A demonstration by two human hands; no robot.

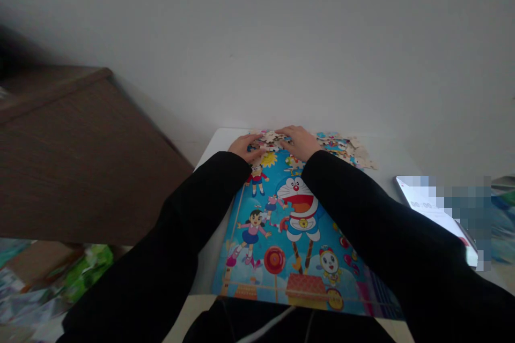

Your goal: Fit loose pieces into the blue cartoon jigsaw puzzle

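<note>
A colourful cartoon puzzle board [281, 236] lies on a small white table [219, 142] in front of me. A heap of loose puzzle pieces [341, 150] sits at the board's far edge. My left hand [243, 147] rests palm down on the pieces at the far left of the board, fingers curled onto them. My right hand [298, 142] lies over the pieces beside it, fingers bent over the heap. Both arms are in black sleeves. What the fingers pinch, if anything, is hidden.
A phone [434, 211] with a lit screen lies on the table to the right. A dark wooden cabinet [80, 155] stands to the left. Green and mixed clutter [80, 273] lies on the floor at lower left. A grey wall rises behind the table.
</note>
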